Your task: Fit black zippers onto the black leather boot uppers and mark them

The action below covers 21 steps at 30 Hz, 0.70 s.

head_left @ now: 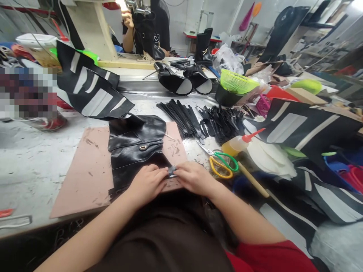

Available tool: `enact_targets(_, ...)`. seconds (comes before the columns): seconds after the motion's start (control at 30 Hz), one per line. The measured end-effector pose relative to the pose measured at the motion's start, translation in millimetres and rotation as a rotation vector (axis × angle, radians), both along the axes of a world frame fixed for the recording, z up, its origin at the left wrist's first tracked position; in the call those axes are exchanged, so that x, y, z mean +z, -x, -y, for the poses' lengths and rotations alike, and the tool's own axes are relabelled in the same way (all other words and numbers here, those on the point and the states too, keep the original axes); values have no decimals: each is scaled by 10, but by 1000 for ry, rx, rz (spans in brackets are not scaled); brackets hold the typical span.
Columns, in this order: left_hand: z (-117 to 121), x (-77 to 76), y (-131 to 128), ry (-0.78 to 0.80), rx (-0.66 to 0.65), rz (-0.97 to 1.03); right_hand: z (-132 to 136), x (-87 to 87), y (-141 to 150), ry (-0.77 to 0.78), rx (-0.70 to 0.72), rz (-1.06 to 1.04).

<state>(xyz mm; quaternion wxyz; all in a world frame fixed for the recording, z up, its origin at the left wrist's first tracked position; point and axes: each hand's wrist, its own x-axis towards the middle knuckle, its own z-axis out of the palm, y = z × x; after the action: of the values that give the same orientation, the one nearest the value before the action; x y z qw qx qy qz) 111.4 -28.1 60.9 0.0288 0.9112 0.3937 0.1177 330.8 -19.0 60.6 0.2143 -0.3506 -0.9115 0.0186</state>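
Observation:
A black leather boot upper (136, 151) with a small gold eyelet lies on a pinkish board (82, 166) in front of me. My left hand (150, 180) is closed at the upper's near right edge, fingers pinching it. Just to the right, my right hand (193, 175) is closed too, its fingertips on the same edge. Between both sets of fingertips shows a short greyish strip of the edge (171, 171). The fingers hide most of what they grip.
Right of the board lie scissors (219, 160) with green and yellow handles, a glue bottle (235, 145) and a wooden stick (253, 179). Black strips (180, 117) lie behind. Cut black pieces (93, 87) stand back left. A person (159, 30) sits across, behind a sewing machine (87, 30).

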Motion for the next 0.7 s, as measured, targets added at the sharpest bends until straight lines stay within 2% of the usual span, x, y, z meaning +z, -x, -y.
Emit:
enact_targets(0.07, -1, -13, -47, -49, -6, 47, 8, -94, 153, -64, 109, -38)
enact_targets(0.2, -30, -50, -161, -168, -86, 131, -58, -199, 205, -124, 64, -119)
enact_targets(0.3, -45, -57, -211, -265, -109, 123, -81, -196, 195, -86, 27, -195)
enact_targets(0.4, -12, -33, -202, -352, -102, 125, -33, -130, 233, 21, 30, -274)
enact_targets(0.53, 80, -17, -122, -350, -124, 192, 72, -45, 290, 233, 58, -346)
enact_targets(0.7, 165, -67, -21, -294, -52, 279, 141, -56, 326, 154, 164, -427)
